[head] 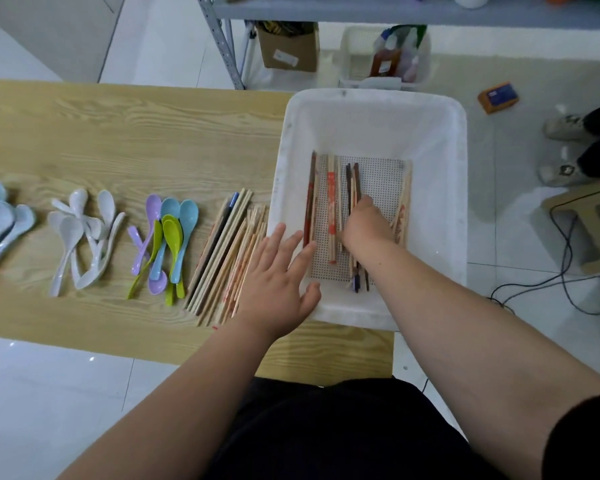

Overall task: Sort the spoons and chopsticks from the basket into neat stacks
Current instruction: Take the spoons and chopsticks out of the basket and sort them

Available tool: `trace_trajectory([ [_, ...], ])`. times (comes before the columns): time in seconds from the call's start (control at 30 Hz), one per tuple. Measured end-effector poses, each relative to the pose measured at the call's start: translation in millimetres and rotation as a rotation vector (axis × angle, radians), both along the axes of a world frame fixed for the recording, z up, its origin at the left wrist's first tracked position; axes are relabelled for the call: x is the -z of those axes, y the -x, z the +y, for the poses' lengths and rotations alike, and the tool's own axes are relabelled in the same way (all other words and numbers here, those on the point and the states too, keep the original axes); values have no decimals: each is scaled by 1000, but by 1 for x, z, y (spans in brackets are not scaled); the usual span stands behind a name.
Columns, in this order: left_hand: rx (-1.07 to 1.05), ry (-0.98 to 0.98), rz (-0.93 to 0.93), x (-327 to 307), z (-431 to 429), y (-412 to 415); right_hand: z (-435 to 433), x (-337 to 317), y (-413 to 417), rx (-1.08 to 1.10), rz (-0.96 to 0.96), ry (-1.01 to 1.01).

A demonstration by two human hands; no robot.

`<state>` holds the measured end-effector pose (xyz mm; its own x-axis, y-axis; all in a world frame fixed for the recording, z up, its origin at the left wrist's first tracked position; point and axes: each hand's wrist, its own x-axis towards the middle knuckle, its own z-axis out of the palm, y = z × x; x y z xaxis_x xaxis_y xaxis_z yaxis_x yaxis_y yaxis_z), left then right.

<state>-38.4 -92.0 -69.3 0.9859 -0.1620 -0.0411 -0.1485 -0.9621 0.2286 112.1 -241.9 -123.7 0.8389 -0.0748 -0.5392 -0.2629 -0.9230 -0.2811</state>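
A white plastic basket (440, 140) sits at the table's right end. Several chopsticks (331, 209) lie lengthwise on its perforated floor, some wooden, some dark, some in red paper sleeves. My right hand (366, 226) reaches down into the basket, fingers curled over a bundle of dark and wooden chopsticks (354, 178) in the middle. My left hand (278, 275) hovers flat with fingers spread over the basket's left rim. Just left of it a stack of chopsticks (222, 258) lies on the table. Further left lie coloured spoons (168, 233), white spoons (80, 237) and pale blue spoons (0, 226).
The wooden table (136, 133) runs leftwards from the basket. Behind it stand a metal shelf (229, 46), a cardboard box (288, 46) and a white crate of bottles (385, 57). On the right floor are cables (565, 265), a stool (589, 223) and another person's shoes (565, 126).
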Motion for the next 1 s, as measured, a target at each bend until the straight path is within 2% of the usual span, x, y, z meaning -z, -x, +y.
trace_trajectory([
  [0.1,24,29,40,-3,4,0,2,-4,6,83,39,-7],
  [0.23,125,125,68,-6,27,2,-2,-10,14,120,-41,-40],
  [0.47,250,79,151,3,86,26,2,-47,30,135,-159,-144],
  [0.63,308,30,206,5,103,32,39,-90,39,191,-295,-332],
  [0.73,289,38,141,-1,122,30,76,-116,46,194,-342,-474],
  [0.87,101,81,113,-3,167,36,134,-124,58,190,-232,-630],
  [1.0,31,32,88,1,205,56,184,-87,86,214,23,-610],
])
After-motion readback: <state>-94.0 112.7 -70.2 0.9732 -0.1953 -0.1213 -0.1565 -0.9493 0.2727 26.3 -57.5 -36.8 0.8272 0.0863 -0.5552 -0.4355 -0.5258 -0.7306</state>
